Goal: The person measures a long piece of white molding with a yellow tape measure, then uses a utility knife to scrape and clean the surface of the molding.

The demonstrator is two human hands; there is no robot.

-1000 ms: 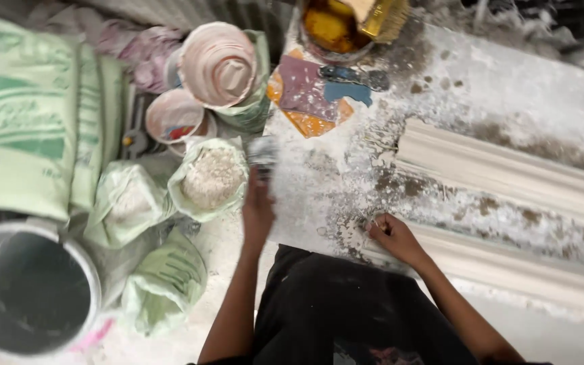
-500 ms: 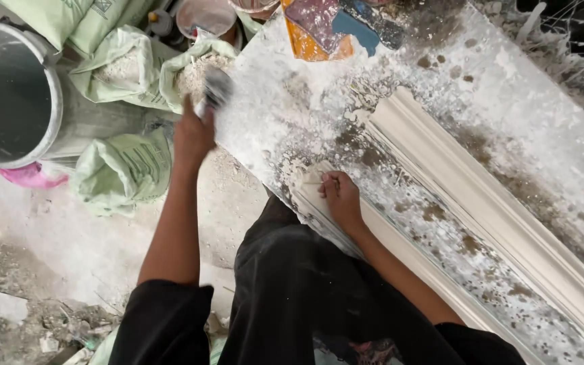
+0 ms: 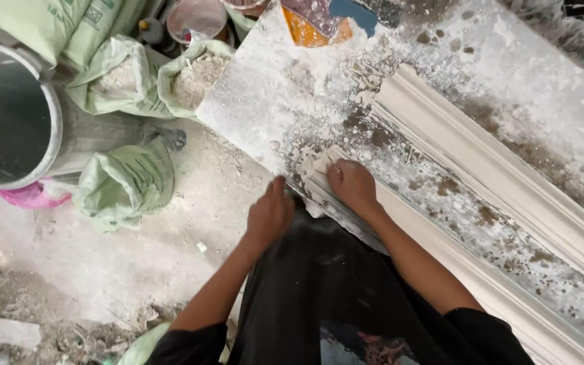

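The right hand (image 3: pixel 351 184) is placed on the near end of a white plaster moulding (image 3: pixel 481 284) that lies along the near edge of the surface (image 3: pixel 258 101). Its fingers (image 3: pixel 336 169) are curled down and pressed onto the moulding's end; whether a tool is gripped beneath them cannot be told. The left hand (image 3: pixel 270 215) is held just off the near edge of the surface, close beside the right hand. Its fingers are clenched into a loose fist, and whether something small is enclosed in it cannot be told.

The moulding under the right hand runs from the surface's near edge toward the lower right. A second moulding (image 3: pixel 501 169), also white and ribbed, is laid parallel to it further in on the surface. The strip between the two is covered with white powder, plaster crumbs and brown stains.

On the floor (image 3: pixel 103 263) off the left edge of the surface, open green sacks (image 3: pixel 126 182) are grouped; two of them are filled with pale powder. A large metal bucket (image 3: pixel 8 115) stands at the far left, with a pink scrap (image 3: pixel 28 196) lying against its base. A round tub (image 3: pixel 197 17) is seen beyond the sacks at the far corner. A coloured patterned sheet (image 3: pixel 326 17) lies at the far edge of the surface.
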